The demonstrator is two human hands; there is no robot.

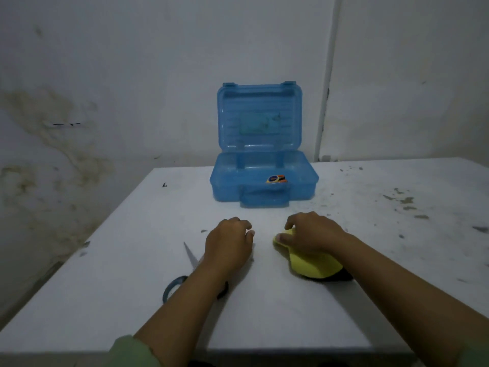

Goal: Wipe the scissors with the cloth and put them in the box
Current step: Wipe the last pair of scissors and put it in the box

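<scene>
The scissors (189, 256), with silver blades and blue handle loops, lie flat on the white table (277, 313), tips pointing away. My left forearm crosses over their middle. My left hand (228, 245) rests on the table just right of the blades, fingers loosely curled, holding nothing. The yellow cloth (315, 266) lies on the table to the right. My right hand (312, 234) sits on its far end, thumb and curled fingers gripping it. The blue translucent box (304, 186) stands open behind both hands, its lid upright.
A small round orange-and-blue item (275, 179) lies inside the box. The wall stands close behind the table, with a white pipe (326, 88) running up it. Dark flecks and chipped paint (404, 201) mark the table's right side. The table's left edge falls away to a stained wall.
</scene>
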